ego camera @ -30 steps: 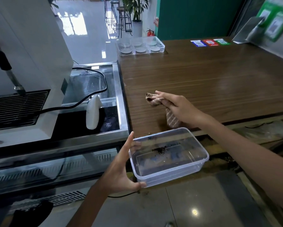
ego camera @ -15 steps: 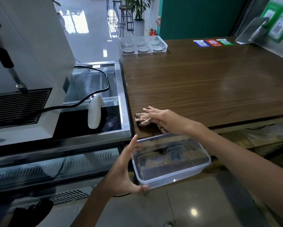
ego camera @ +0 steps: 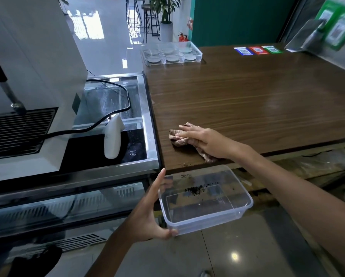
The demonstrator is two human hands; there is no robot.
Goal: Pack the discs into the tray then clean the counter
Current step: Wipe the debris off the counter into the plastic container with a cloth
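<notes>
**Cloth on the counter, container held below its edge**

While the left hand (ego camera: 147,214) grips the near left corner of a clear rectangular plastic container (ego camera: 205,198), thumb pointing up along its left side and fingers curled under the rim, the right hand (ego camera: 201,139) lies on a crumpled brown striped cloth (ego camera: 178,137) on the dark wood-grain counter (ego camera: 247,100). The right hand's fingers are stretched out nearly flat, pressing the cloth down (part of the cloth trails out from beneath the palm toward the near edge). The cloth sits near the counter's near left corner.

The container is held off the counter, just below and in front of that near edge. A small patch of dark crumbs (ego camera: 195,189) lies on its bottom, toward the far side. A few specks (ego camera: 184,164) remain on the counter right at the near edge, just above the container.

At the far left corner of the counter stands a clear plastic compartment tray (ego camera: 172,53), and grey round discs (ego camera: 153,59) lie in its compartments, one to each as far as can be seen. Farther right along the far edge are three small coloured stickers (ego camera: 257,50): blue, red and green.

Left of the counter, a white handheld scanner (ego camera: 112,136) with a black cable rests on a glass-topped steel cabinet (ego camera: 147,124), beside a large white machine (ego camera: 32,76).
</notes>
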